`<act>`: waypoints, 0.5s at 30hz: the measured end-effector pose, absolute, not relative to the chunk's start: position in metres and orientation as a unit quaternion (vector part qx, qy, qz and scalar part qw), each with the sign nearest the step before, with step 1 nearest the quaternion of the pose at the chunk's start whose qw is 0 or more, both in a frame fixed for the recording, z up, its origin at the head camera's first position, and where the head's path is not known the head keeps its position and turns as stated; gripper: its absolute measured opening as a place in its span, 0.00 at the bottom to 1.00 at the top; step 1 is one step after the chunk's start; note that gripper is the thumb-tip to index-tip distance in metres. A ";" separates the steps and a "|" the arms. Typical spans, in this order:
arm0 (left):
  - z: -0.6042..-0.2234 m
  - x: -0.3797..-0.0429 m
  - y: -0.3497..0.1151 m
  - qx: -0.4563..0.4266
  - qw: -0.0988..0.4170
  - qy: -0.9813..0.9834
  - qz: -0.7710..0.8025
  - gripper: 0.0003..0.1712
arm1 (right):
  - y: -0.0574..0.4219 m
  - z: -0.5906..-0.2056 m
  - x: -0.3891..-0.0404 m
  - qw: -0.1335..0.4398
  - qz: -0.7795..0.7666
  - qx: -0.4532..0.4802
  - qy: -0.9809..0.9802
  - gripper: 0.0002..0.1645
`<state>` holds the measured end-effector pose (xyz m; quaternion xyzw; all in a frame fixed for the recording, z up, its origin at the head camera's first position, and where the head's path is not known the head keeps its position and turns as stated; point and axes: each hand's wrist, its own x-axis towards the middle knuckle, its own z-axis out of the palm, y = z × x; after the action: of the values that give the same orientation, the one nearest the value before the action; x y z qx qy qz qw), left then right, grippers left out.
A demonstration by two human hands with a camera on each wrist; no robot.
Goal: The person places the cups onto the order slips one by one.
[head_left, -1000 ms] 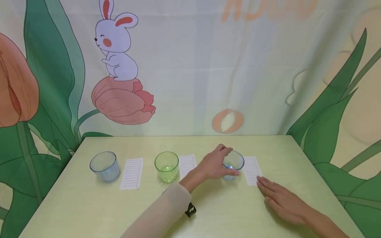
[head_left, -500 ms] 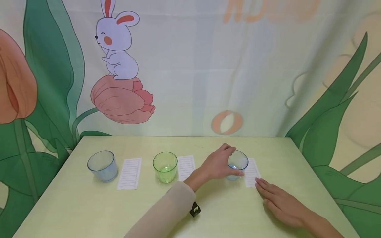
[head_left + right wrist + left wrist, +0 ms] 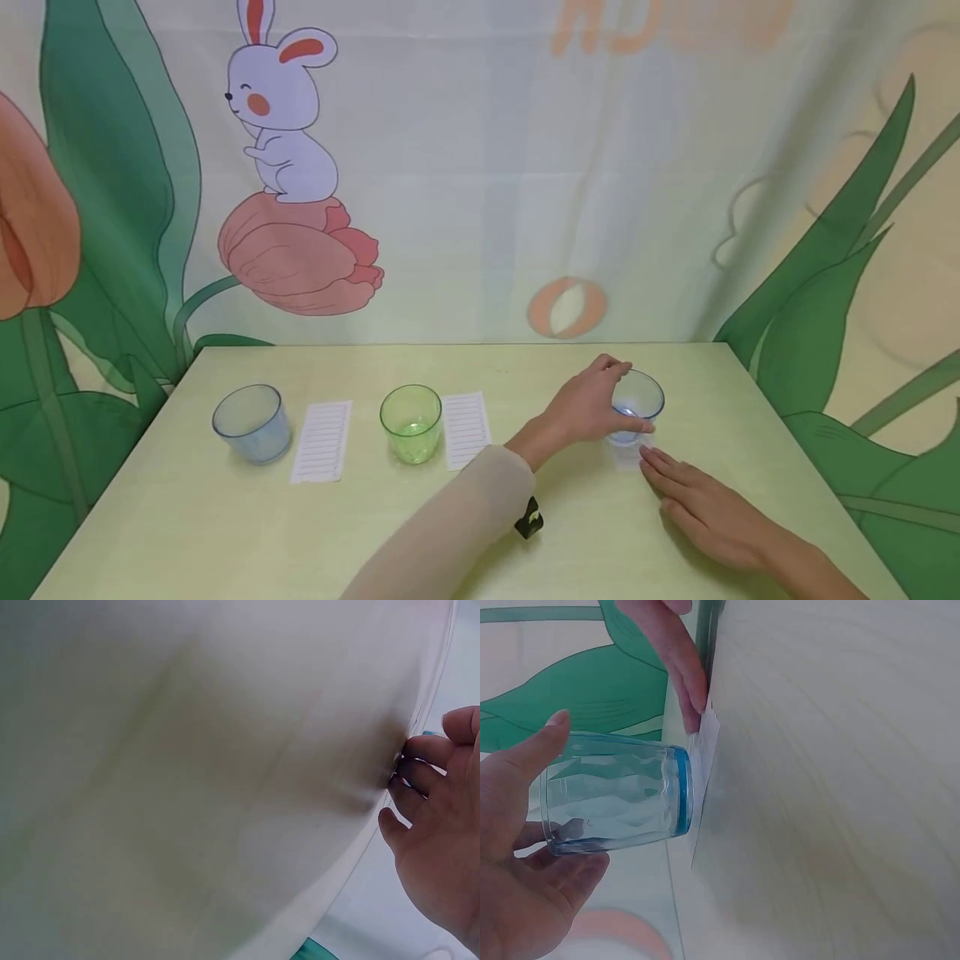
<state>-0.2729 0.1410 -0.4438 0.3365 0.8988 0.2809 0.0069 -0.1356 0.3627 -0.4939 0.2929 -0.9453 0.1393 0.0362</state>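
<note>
A clear blue glass cup (image 3: pixel 647 402) stands upright at the table's right side. My left hand (image 3: pixel 579 406) grips it near the rim, thumb on the near side and fingers on the far side. In the left wrist view, the base of the cup is at a ruled paper slip (image 3: pixel 706 746); whether it bears on the paper I cannot tell. From above, the cup hides most of that slip, leaving its near end (image 3: pixel 628 458) visible. My right hand (image 3: pixel 708 514) lies with straight fingers, fingertips at the slip's near right corner.
A green glass cup (image 3: pixel 411 425) stands mid-table, with a ruled paper slip (image 3: pixel 466 429) to its right. Farther left are another blue cup (image 3: pixel 252 425) and its slip (image 3: pixel 322 442). A printed curtain (image 3: pixel 435 167) hangs behind the table (image 3: pixel 247 533).
My left hand has moved the blue cup rightward, from beside the right-hand slip to over it. My right hand has stayed at the slip's corner. The head view has shifted slightly.
</note>
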 end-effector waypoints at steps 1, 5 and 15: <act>-0.444 -0.273 0.144 0.335 0.007 0.900 0.278 0.58 | 0.363 -0.494 -0.136 0.038 0.140 0.295 -0.944 0.30; -0.448 -0.274 0.152 0.329 0.007 0.905 0.269 0.58 | 0.363 -0.493 -0.138 0.047 0.136 0.303 -0.942 0.30; -0.453 -0.274 0.162 0.319 0.009 0.911 0.262 0.57 | 0.361 -0.492 -0.136 0.003 0.152 0.273 -0.950 0.31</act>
<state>-0.2744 0.1617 -0.4534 0.3192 0.9106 0.2622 0.0093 -0.1359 0.3607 -0.4918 0.2734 -0.9498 0.1524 0.0029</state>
